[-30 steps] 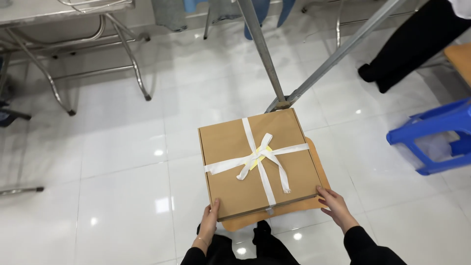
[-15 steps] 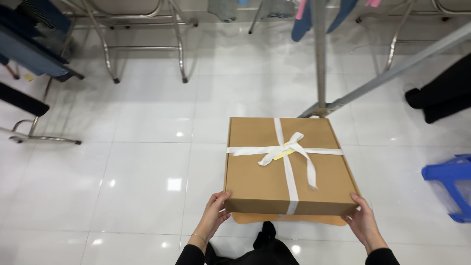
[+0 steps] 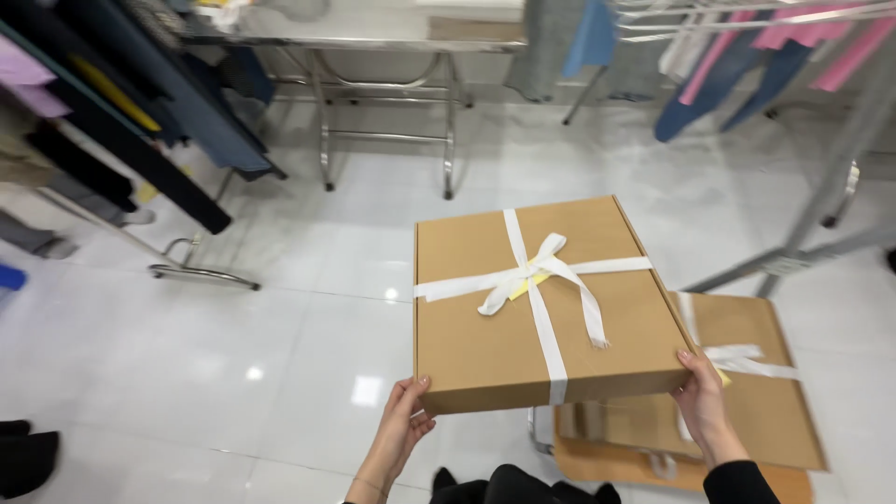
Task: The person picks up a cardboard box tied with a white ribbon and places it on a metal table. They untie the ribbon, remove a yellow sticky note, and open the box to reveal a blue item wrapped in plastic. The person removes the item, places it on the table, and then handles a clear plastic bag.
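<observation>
Ribbon-tied cardboard box [image 3: 546,303] gripped off the floor by left hand [image 3: 403,417] and right hand [image 3: 702,403]; second tied box [image 3: 756,392] stacked below right hand.

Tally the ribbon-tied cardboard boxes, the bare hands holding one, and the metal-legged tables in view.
Cardboard boxes: 2, held box and lower box
Hands: 2, left hand and right hand
Metal-legged tables: 1, table
Total: 5

Bright, even overhead light — glare spots on glossy floor tiles [image 3: 373,387] — wide-angle bending at edges.
</observation>
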